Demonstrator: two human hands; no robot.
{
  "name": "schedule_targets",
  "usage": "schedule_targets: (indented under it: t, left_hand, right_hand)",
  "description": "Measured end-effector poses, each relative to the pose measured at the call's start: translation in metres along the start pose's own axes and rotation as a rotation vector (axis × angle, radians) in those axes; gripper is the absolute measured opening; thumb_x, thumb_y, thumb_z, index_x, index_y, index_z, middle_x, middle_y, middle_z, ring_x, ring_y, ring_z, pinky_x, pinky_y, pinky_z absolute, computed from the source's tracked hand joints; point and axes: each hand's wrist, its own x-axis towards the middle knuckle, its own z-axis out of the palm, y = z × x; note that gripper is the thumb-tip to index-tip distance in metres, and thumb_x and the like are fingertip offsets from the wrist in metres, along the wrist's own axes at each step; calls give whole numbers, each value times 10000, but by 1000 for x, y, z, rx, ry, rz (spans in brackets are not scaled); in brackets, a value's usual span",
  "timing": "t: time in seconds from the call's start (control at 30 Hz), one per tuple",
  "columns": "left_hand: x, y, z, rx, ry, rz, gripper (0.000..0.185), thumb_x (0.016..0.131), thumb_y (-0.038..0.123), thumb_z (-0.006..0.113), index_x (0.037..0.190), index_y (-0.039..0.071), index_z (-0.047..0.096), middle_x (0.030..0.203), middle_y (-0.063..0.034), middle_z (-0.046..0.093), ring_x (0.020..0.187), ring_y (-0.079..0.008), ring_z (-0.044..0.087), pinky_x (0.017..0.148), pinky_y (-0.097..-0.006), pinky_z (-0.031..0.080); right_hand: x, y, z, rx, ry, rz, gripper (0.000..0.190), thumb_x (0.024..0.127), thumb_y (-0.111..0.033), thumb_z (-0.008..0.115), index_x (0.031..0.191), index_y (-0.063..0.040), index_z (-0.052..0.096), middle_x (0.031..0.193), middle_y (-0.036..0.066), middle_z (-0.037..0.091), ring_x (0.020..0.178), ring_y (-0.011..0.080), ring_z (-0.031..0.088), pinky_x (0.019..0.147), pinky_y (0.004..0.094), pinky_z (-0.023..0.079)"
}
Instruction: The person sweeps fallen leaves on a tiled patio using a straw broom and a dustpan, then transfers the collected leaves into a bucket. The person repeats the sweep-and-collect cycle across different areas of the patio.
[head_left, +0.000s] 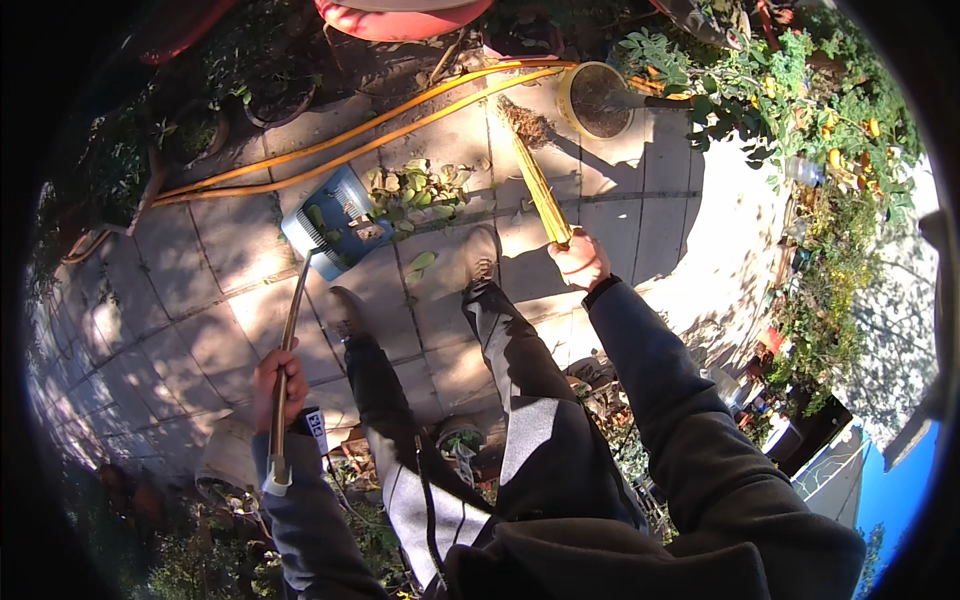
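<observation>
My left hand (280, 385) is closed around the metal handle of a long-handled dustpan (304, 229), whose blue pan rests on the paving with some leaves in it. A pile of green and yellowish leaves (424, 187) lies on the tiles at the pan's right edge. My right hand (581, 259) grips a yellow straw broom (541, 191) near its lower end in the view. The broom extends up and left from my fist towards a brown fibrous clump (527, 124). One loose green leaf (422, 261) lies between my feet.
Orange hoses (360, 142) cross the paving beyond the dustpan. A round yellow-rimmed pot of soil (596, 101) stands past the broom, near a leafy plant with orange fruits (836, 157). A red container (405, 21) is at the top. Potted plants stand behind my feet.
</observation>
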Motion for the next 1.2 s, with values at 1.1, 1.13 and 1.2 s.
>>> schedule_targets:
  t: [1.1,1.13,1.2]
  left_hand:
    - [-14,31,-40,-96,-75,-43,366,960,107,480,1310,-1,482,724,-6,467,452,-94,409,388,-234,328]
    - [-13,30,-42,-99,-106,-34,361,962,110,483,1307,2,484,725,-6,467,455,-93,410,387,-233,326]
    - [-11,27,-46,-103,-89,-40,349,967,117,484,1297,3,486,726,-5,466,460,-91,413,388,-234,325]
  right_hand:
    - [30,-97,121,504,-77,218,257,749,-151,638,674,87,579,569,212,633,533,340,679,516,429,545]
    - [24,-116,132,489,-119,174,232,747,-133,629,684,86,586,568,205,632,538,334,683,518,425,553]
    - [7,-143,148,377,-157,88,200,744,-109,607,693,84,592,568,199,632,540,326,685,530,417,562]
